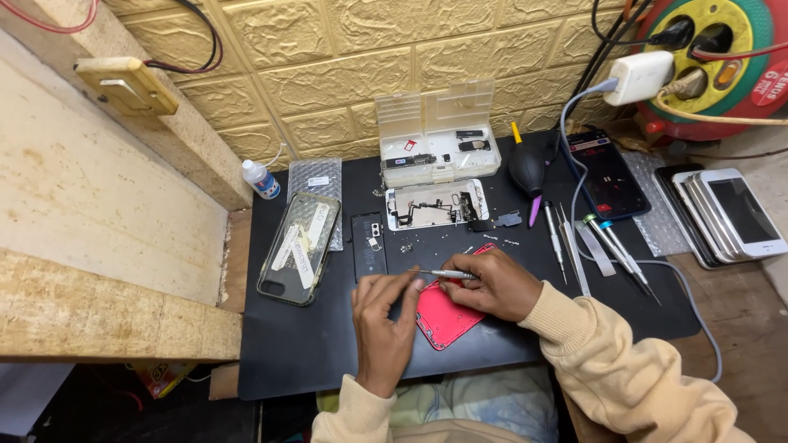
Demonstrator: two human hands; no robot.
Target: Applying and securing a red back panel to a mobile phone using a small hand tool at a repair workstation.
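Right hand fingers: the right hand [492,287] has its fingers curled tight around a thin metal tool [447,274], pinching its handle end; the tip points left, toward the other hand.
Left hand fingers: the left hand [384,316] lies loosely spread, its fingertips [410,283] pressing on the left edge of the red phone shell; nothing is gripped, and the tool's tip sits just at those fingertips.
Red phone shell: the red phone shell [443,316] lies flat on the black work mat [312,344], under and between both hands, tilted diagonally.
Parts box: behind the red phone shell stands an open clear plastic parts box [439,148], lid raised against the wall, with small dark and pale parts in its compartments; what they are is too small to tell.
Opened phone body: between the parts box and the red shell lies a white opened phone body [435,205] with cables and boards showing inside.
Left of the shell: a dark flat component [369,246], then a phone in a clear case [300,246], and a small bottle [261,179] beyond.
Right of the shell: screwdrivers [616,246], a black dust blower [527,168], a dark phone [606,174] and a stack of pale phones [730,215].
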